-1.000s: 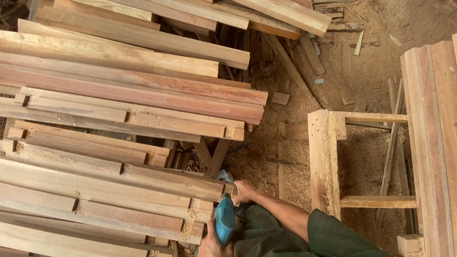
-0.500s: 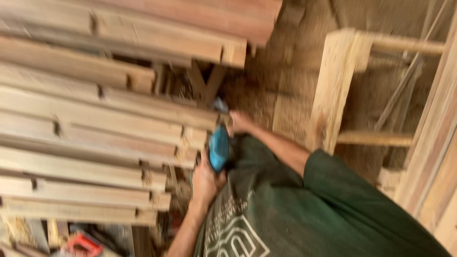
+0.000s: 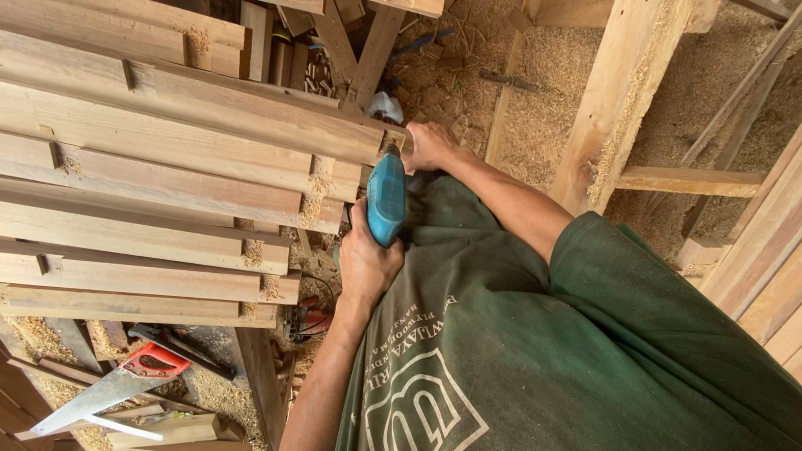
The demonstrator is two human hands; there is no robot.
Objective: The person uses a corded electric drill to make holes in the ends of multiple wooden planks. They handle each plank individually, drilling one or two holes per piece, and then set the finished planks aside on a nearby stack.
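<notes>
Sawdust covers the workshop floor (image 3: pixel 535 108), and a stack of long timber boards (image 3: pixel 167 167) fills the near side of the view, each board end stepped slightly back from the one beside it. Small heaps of sawdust sit on several board ends.

Hand positions:
1. The person's left hand (image 3: pixel 366 260) is wrapped closed around the grip of a blue power drill (image 3: pixel 387 200). The drill body points toward the end of one board in the stack, and its nose sits at that board's end.
2. The person's right hand (image 3: pixel 430 144) rests on the same board end, just beside the drill nose, fingers curled over the wood and pressing on it. The arm reaches out from a dark green shirt (image 3: pixel 585 351) with pale print.

Surroundings:
- A handsaw (image 3: pixel 117 386) with a red handle lies on the floor below the stack, well apart from both hands.
- A red-and-black power tool (image 3: pixel 307 319) lies under the board ends, near the left wrist.
- A pale wooden frame (image 3: pixel 618 100) of posts and rails stands on the far side of the right arm.
</notes>
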